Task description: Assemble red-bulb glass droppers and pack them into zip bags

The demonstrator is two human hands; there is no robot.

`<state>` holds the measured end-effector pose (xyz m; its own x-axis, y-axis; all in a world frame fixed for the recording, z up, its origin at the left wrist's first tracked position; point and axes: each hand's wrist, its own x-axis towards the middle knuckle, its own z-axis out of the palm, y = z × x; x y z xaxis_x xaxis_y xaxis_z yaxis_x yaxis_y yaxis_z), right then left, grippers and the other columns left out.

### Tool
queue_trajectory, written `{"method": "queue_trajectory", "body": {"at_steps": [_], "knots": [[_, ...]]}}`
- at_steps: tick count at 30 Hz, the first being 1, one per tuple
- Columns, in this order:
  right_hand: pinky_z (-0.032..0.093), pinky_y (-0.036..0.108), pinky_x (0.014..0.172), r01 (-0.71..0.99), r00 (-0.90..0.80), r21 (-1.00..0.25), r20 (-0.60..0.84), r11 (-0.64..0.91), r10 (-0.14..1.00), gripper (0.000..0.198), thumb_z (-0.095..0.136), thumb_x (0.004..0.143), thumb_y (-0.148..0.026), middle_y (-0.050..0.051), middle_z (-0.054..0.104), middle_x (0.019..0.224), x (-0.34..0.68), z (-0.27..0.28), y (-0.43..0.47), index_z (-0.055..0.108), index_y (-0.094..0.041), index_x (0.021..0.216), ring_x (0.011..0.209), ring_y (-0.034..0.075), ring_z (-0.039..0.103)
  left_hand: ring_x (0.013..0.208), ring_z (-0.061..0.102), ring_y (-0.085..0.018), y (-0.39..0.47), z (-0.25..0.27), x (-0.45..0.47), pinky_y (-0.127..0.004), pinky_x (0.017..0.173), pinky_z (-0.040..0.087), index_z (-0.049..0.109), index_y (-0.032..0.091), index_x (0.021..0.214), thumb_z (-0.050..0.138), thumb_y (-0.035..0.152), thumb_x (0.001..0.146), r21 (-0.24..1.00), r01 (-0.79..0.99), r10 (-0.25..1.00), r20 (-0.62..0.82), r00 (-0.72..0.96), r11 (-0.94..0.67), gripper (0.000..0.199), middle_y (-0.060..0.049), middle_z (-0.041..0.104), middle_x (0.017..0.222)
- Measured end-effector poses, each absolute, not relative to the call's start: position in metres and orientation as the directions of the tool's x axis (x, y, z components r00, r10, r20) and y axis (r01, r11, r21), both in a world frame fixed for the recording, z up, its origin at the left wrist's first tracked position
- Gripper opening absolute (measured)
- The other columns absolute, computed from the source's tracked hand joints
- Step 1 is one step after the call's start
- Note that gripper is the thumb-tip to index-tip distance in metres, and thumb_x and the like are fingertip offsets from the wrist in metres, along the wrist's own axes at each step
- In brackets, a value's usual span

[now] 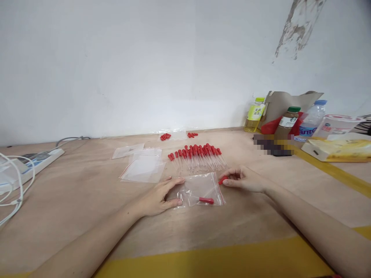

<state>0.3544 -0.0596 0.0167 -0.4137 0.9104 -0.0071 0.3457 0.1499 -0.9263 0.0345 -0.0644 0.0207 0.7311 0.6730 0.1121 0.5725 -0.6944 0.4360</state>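
A clear zip bag lies flat on the table in front of me, its red-lined mouth to the right. Inside it rests a dropper with a red rubber bulb. My left hand is at the bag's left end, thumb and fingers spread apart and touching the plastic. Between the thumb and fingers of my right hand is the red bulb of another dropper, right at the bag's mouth. I cannot make out its glass tube clearly. Behind the bag, several red-bulbed droppers lie in a row, tubes toward me.
Flat zip bags lie left of the droppers. Loose red bulbs sit on plastic near the wall. A power strip with cables stands at left. Drink bottles, a phone and a tissue pack are at right.
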Motion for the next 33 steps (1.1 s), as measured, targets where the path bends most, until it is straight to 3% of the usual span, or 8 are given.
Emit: {"method": "queue_trajectory", "body": {"at_steps": [3, 8, 16, 24, 29, 33], "knots": [[0.045, 0.026, 0.06, 0.421, -0.457, -0.888, -0.033, 0.184, 0.889, 0.034, 0.067, 0.063, -0.043, 0.004, 0.066, 0.075, 0.367, 0.023, -0.058, 0.069, -0.016, 0.083, 0.07, 0.016, 0.058, 0.115, 0.043, -0.023, -0.065, 0.021, 0.035, -0.037, 0.096, 0.037, 0.031, 0.027, 0.132, 0.048, 0.045, 0.083, 0.447, 0.573, 0.675, 0.102, 0.73, -0.687, 0.055, -0.006, 0.045, 0.128], [0.044, 0.025, 0.062, 0.411, -0.371, -0.895, 0.009, 0.173, 0.929, 0.034, 0.066, 0.064, -0.041, 0.005, 0.066, 0.08, 0.375, 0.026, -0.056, 0.066, -0.014, 0.086, 0.071, 0.014, 0.058, 0.115, 0.043, -0.023, -0.066, 0.023, 0.036, -0.038, 0.095, 0.037, 0.032, 0.027, 0.132, 0.049, 0.045, 0.083, 0.456, 0.556, 0.664, 0.112, 0.739, -0.695, 0.054, -0.006, 0.045, 0.129], [0.034, 0.021, 0.049, 0.317, -0.366, -0.921, 0.101, 0.226, 0.925, 0.03, 0.069, 0.062, -0.04, -0.002, 0.056, 0.06, 0.333, 0.007, -0.067, 0.06, -0.015, 0.075, 0.052, 0.008, 0.046, 0.115, 0.042, -0.022, -0.066, 0.022, 0.037, -0.038, 0.097, 0.035, 0.032, 0.028, 0.131, 0.049, 0.044, 0.083, 0.442, 0.555, 0.66, 0.122, 0.741, -0.705, 0.054, -0.005, 0.044, 0.13], [0.028, 0.019, 0.045, 0.578, -0.299, -0.718, 0.256, 0.388, 0.919, 0.019, 0.067, 0.063, -0.034, -0.001, 0.051, 0.064, 0.326, 0.001, -0.065, 0.061, -0.015, 0.064, 0.049, 0.006, 0.037, 0.109, 0.047, -0.022, -0.068, 0.024, 0.039, -0.037, 0.092, 0.039, 0.037, 0.025, 0.127, 0.05, 0.043, 0.082, 0.46, 0.55, 0.671, 0.145, 0.727, -0.696, 0.05, -0.007, 0.049, 0.122], [0.031, 0.02, 0.045, 0.445, -0.408, -0.836, 0.128, 0.32, 0.904, 0.018, 0.065, 0.066, -0.032, -0.003, 0.049, 0.055, 0.328, 0.002, -0.063, 0.062, -0.015, 0.071, 0.049, 0.008, 0.04, 0.11, 0.047, -0.022, -0.067, 0.023, 0.039, -0.037, 0.093, 0.038, 0.038, 0.025, 0.125, 0.051, 0.042, 0.082, 0.448, 0.538, 0.657, 0.163, 0.736, -0.714, 0.048, -0.006, 0.049, 0.122], [0.038, 0.022, 0.054, 0.342, -0.459, -0.878, 0.154, 0.334, 0.875, 0.022, 0.061, 0.071, -0.036, 0.001, 0.057, 0.068, 0.322, -0.001, -0.066, 0.063, -0.015, 0.077, 0.06, 0.011, 0.049, 0.112, 0.045, -0.022, -0.066, 0.021, 0.039, -0.037, 0.094, 0.037, 0.041, 0.024, 0.119, 0.051, 0.042, 0.083, 0.453, 0.529, 0.652, 0.167, 0.74, -0.717, 0.042, -0.007, 0.048, 0.124]]}}
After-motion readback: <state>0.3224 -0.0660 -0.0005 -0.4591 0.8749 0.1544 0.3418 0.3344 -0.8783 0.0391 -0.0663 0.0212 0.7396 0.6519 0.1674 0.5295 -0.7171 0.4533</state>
